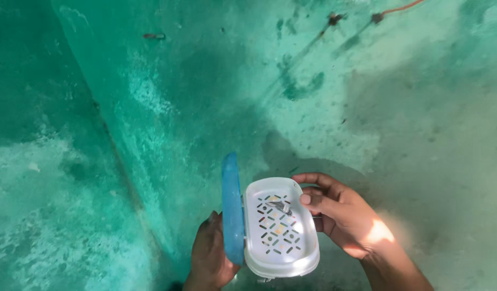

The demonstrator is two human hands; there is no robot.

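Head view, looking straight down: we are holding a white plastic soap case in both bare hands over a green-painted concrete floor. The case is sitting at about six o'clock in the picture, low and slightly right of centre. Its blue hinged lid is standing open on edge along the nine o'clock side of the tray, so the inside is facing us. We are seeing a slotted white drain insert lying in the tray, and a small greyish object, too small to identify, is resting on it toward twelve o'clock.

Our left hand is cupping the lid from behind at seven o'clock, fingers closed on its back edge; we judge this is keeping the lid from swinging shut. Our right hand is gripping the tray's three o'clock rim, thumb pressing on the top edge and fingers curling beneath, which is keeping the tray level and open to view.

Farther off, at one o'clock near the top edge, an orange cord is trailing across the floor, well apart from the hands. A small dark scrap is lying at eleven o'clock.
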